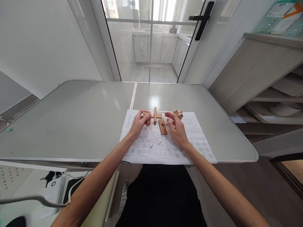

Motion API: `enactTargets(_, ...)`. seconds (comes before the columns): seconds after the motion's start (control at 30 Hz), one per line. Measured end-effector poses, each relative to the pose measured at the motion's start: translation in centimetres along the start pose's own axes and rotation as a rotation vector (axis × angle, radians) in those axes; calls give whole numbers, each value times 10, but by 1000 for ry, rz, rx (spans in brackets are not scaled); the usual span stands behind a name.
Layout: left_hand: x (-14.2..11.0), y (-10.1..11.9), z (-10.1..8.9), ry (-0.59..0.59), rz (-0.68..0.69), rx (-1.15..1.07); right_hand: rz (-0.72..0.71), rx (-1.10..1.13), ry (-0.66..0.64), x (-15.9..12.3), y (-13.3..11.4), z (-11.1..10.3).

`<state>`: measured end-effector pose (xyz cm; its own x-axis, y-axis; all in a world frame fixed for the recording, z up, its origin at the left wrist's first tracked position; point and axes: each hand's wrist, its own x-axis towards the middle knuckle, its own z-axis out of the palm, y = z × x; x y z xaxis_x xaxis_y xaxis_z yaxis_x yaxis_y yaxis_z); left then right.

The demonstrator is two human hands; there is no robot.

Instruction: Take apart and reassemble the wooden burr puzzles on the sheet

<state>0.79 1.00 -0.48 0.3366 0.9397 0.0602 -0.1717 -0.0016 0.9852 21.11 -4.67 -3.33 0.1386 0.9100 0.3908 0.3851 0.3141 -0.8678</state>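
Observation:
My left hand is closed on one end of a cross-shaped wooden puzzle piece, its fingers pinching the horizontal bar. A flat wooden block with a cut-out slot lies on the printed paper sheet between my hands. Just right of that block is my right hand, its fingers apart and curved, with nothing visible between them. Beyond its fingertips sits a small assembled wooden puzzle. Two small metal-looking bits rest on the sheet nearer to me.
The paper lies on a grey folding table with a centre seam. A shelf unit stands at the right, and a glass door is behind the table. At lower left, a white device with a cable sits on a lower surface.

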Motion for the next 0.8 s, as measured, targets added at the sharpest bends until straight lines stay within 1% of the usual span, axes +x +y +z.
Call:
enactTargets(0.07, -1, -1, 0, -47, 0, 38, -48, 76, -80, -1, -6, -1)
enactTargets(0.2, -4, -1, 2, -288, -33, 96, -124, 109, -262, -4, -13, -1)
enactTargets(0.27, -5, 0, 3, -348, -36, 99, -136, 112, -329, -5, -14, -2)
enactTargets(0.33, -5, 0, 3, -353, -31, 99, -156, 80, -351, -6, -13, -2)
enactTargets(0.47, -6, 0, 3, -367, -40, 107, -220, -49, -266, -6, -11, 0)
enactTargets(0.57, -6, 0, 4, -365, -47, 102, -238, -88, -225, -7, -11, 3)
enactTargets(0.63, -5, 0, 5, -342, -51, 70, -236, -96, -215, -6, -11, 3)
enactTargets(0.8, -2, 3, 5, -232, -85, -58, -246, -81, -191, -4, -12, 2)
